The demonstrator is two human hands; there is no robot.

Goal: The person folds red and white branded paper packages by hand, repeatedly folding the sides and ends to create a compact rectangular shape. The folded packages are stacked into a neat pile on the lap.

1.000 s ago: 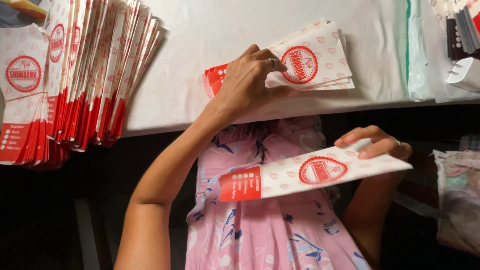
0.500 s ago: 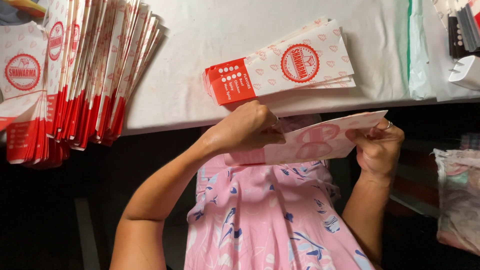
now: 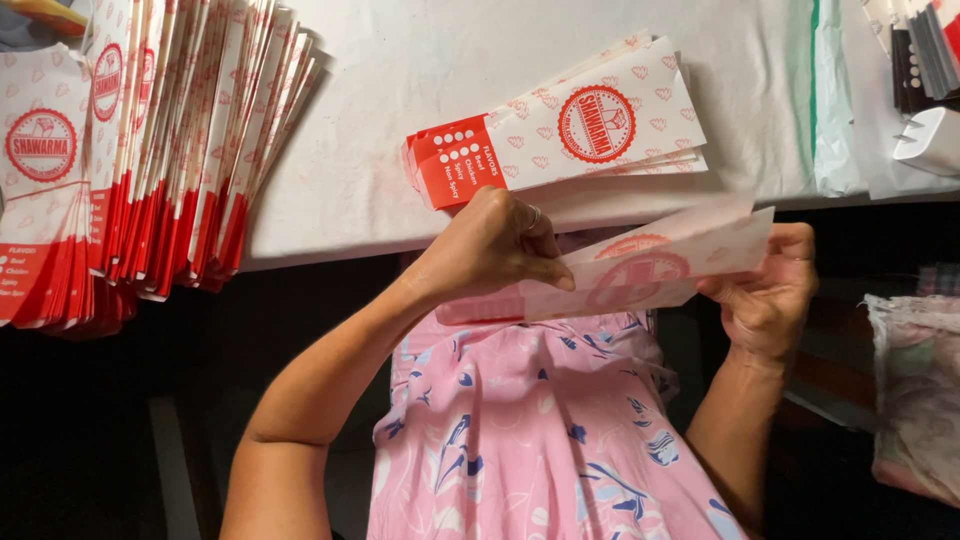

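Paper sleeve (image 3: 640,270) pinched between left hand (image 3: 495,250) and right hand (image 3: 765,295) fingers, just off table edge (image 3: 330,250).

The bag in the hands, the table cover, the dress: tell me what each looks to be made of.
The bag, held by the left hand and right hand: thin matte paper, probably; light shows through and it creases flat. The table cover: white, faintly wrinkled, cloth or plastic sheet; I cannot tell which. The dress: soft printed fabric, pink with blue flowers, draping in folds.
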